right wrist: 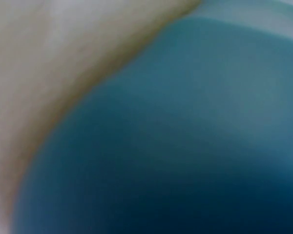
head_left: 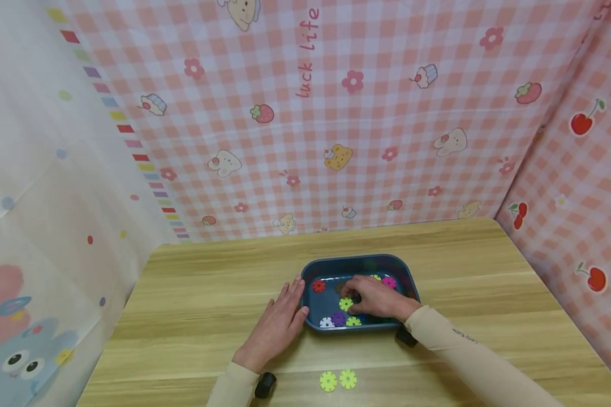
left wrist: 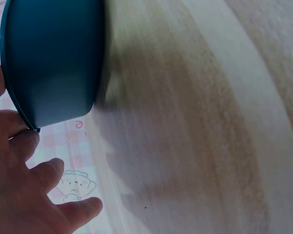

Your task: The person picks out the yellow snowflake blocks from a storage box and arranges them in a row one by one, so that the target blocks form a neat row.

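A dark blue tray (head_left: 358,329) on the table holds several notched plastic discs. My left hand (head_left: 277,319) lies against its left end, fingers extended and touching the rim; in the left wrist view the left hand (left wrist: 19,170) meets the edge of the tray (left wrist: 53,63). Inside the tray, my right hand (head_left: 379,297) curls its index finger and thumb about a yellow-green disc (head_left: 345,304). Nearby are a red disc (head_left: 318,286), a white disc (head_left: 327,323), a purple disc (head_left: 338,319) and a magenta disc (head_left: 388,282). The right wrist view shows only blurred tray wall (right wrist: 161,136).
Two yellow-green discs (head_left: 328,381) lie side by side on the wooden table (head_left: 209,294), in front of the tray. A pink checked cloth (head_left: 305,135) hangs behind the table, with more cloth at both sides.
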`<state>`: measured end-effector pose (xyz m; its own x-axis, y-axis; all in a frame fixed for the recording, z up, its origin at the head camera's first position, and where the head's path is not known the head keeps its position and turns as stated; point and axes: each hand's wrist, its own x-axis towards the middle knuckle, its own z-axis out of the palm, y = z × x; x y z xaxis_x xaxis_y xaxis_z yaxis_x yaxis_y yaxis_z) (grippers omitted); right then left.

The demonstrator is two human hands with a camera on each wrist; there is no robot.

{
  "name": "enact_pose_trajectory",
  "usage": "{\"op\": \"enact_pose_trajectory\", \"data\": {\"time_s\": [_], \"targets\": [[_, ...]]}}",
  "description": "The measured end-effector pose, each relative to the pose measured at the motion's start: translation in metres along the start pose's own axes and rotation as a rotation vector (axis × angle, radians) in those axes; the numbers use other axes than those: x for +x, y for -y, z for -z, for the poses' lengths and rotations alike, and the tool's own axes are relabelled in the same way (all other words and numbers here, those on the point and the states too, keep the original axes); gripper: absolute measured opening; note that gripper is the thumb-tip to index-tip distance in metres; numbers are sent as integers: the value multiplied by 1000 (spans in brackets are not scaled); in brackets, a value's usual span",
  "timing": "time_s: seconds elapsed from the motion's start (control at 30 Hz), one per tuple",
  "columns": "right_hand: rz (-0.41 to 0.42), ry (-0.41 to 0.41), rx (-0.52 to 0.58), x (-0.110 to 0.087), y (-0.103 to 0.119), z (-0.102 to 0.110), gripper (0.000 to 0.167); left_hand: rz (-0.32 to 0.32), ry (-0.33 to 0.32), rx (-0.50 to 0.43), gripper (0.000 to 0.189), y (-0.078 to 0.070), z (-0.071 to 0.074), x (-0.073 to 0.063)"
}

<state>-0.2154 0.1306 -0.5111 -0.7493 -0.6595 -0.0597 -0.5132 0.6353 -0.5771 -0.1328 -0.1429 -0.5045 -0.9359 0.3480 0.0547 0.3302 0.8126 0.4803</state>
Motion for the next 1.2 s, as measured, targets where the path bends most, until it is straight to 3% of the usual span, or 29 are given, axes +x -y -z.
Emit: {"op": "enact_pose_trajectory", "data": {"time_s": [0.3,0.5,0.77,1.2], "targets": [[-16,19,7,0,1,0,28,-2,-3,1,61,0,0,0],[-29,23,-60,-1,3,0,30,-6,-10,-7,61,1,0,0],[39,2,-153,0,2,-3,24,-5,-6,2,61,1,-1,0],[39,59,-51,-5,0,3,25,2,3,2,61,2,-1,1]]}}
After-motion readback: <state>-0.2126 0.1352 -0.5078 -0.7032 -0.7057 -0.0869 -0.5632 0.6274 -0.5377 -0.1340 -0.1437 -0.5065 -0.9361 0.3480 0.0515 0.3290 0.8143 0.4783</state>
